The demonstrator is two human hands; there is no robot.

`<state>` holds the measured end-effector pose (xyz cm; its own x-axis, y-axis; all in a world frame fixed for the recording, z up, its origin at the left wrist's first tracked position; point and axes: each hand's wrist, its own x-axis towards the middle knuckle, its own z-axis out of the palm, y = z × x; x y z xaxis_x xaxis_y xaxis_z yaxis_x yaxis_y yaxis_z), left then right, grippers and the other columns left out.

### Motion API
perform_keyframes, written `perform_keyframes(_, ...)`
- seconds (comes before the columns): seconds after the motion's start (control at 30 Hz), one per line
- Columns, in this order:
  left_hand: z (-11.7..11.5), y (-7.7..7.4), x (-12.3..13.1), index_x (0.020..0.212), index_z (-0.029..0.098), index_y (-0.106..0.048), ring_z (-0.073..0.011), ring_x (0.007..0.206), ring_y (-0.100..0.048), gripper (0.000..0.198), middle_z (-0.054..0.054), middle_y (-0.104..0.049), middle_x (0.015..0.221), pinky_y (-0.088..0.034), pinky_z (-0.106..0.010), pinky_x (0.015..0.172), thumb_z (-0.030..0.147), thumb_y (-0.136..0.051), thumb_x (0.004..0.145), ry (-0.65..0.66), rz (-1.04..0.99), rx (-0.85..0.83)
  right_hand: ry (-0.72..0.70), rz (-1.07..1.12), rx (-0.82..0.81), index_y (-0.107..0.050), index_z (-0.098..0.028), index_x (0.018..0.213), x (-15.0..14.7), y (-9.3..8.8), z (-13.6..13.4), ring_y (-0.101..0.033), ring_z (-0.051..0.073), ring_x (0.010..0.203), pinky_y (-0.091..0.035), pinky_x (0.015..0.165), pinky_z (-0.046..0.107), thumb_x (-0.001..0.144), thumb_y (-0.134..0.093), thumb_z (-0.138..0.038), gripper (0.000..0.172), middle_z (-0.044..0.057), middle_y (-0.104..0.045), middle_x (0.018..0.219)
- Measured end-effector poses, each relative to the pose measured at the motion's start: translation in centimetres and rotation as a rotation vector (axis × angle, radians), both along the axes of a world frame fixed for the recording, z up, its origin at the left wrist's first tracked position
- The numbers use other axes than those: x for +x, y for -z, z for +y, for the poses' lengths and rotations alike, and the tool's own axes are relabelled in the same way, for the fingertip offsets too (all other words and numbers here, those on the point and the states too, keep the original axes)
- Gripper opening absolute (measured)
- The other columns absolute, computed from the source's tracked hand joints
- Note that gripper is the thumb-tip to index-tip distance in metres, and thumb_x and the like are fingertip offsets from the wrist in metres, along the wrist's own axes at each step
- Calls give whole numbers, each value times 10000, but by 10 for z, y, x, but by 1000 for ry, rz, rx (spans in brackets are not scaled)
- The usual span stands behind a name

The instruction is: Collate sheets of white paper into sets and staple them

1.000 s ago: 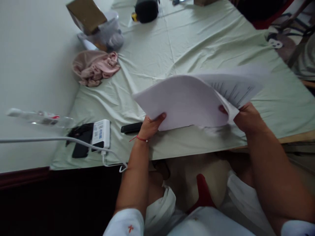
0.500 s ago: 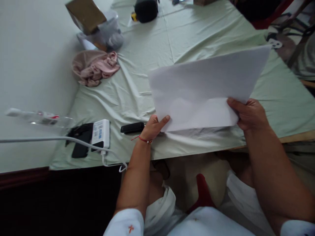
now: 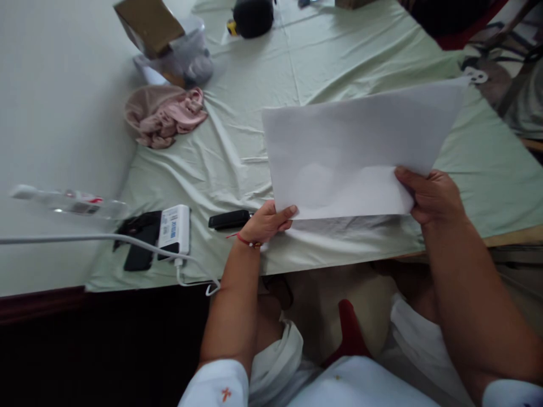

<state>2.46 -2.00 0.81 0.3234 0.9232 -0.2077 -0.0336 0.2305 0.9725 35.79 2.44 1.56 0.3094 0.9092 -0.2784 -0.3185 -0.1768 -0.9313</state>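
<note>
A white sheet of paper [image 3: 352,152] is held up above the near part of the cloth-covered table. My left hand [image 3: 269,221] pinches its near left corner, thumb on top and fingers beneath. Around that wrist is a red string bracelet. My right hand [image 3: 435,195] grips the sheet's near right side, its thumb pressed on the upper face and the other fingers mostly hidden. The side of the paper facing me looks blank. Just left of my left hand, a black oblong object [image 3: 229,220] lies on the cloth.
On the pale green tablecloth [image 3: 237,141] lie a white power bank [image 3: 175,229] with a cable, a black phone [image 3: 139,257] and a pink cloth [image 3: 169,118]. A clear bottle [image 3: 76,202] is at left. Farther back are a cardboard box [image 3: 148,27] and a black case [image 3: 253,18].
The paper's left side has shifted slightly right and its near edge has risen a little. My left hand has moved slightly right with it; my right hand keeps its grip.
</note>
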Motion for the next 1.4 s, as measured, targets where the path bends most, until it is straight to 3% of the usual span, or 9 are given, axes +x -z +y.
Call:
perform_keyframes(0.37,-2,1,-2,649,198,-538,-37,434,-313,611,85,-379,514,-239,-207,404,674,-900,774,10,6,14,-29,37,-14,-755,-201,767,-1,0,2,-703,183,745,-602,694,302,467,-1055,-252,427,31,-819,872)
perform_keyframes(0.5,-4,5,-11,601,196,-537,-48,438,-348,593,54,-426,494,-265,-212,412,625,-873,835,-9,56,44,-103,-26,-60,-760,-204,807,-2,1,0,-649,165,681,-542,628,283,598,-1016,-342,358,6,-772,780)
perform_keyframes(0.67,-6,6,-16,553,197,-518,-41,405,-307,624,56,-397,438,-230,-213,394,633,-853,848,13,108,11,-175,-729,9,-599,-216,616,-2,-3,-1,-484,150,637,-338,600,297,915,-807,-430,422,-16,-519,555)
perform_keyframes(0.77,-8,4,-16,547,194,-509,-35,402,-298,642,61,-390,436,-223,-202,389,652,-862,826,5,111,-8,-151,-1013,88,-450,-256,568,-3,-4,2,-514,192,712,-342,677,319,993,-719,-412,527,2,-442,543)
perform_keyframes(0.9,-10,0,-18,653,171,-613,-16,407,-252,542,74,-430,511,-206,-187,370,595,-931,766,-86,29,-20,-123,-887,98,-450,-264,561,-7,0,3,-530,196,700,-382,633,299,951,-729,-599,585,0,-437,551)
perform_keyframes(1.0,-11,-4,-21,710,170,-661,-5,410,-246,498,71,-484,566,-206,-174,358,556,-975,715,-136,-29,-30,-228,-485,-49,-591,-241,629,-9,2,-2,-491,151,581,-354,499,272,771,-847,-733,572,-9,-551,581)
perform_keyframes(1.1,-12,-7,-25,694,178,-658,2,414,-238,498,76,-486,570,-205,-161,360,536,-1004,676,-167,-55,-45,-384,-158,-157,-701,-205,719,-8,1,-8,-427,96,485,-282,395,225,559,-1007,-651,564,-6,-630,603)
perform_keyframes(1.27,-12,-7,-32,637,167,-615,-1,404,-255,546,79,-430,524,-186,-169,360,561,-988,697,-143,22,-68,-544,-374,-271,-693,-169,580,-7,-6,-11,-349,61,400,-205,321,184,718,-967,-430,403,-7,-557,474)
perform_keyframes(1.4,-14,-6,-33,580,176,-537,-6,393,-261,623,93,-356,470,-161,-171,360,607,-966,714,-108,66,-80,-516,-503,-239,-720,-164,584,-9,-7,-12,-409,85,386,-251,312,190,852,-868,-372,370,0,-558,464)
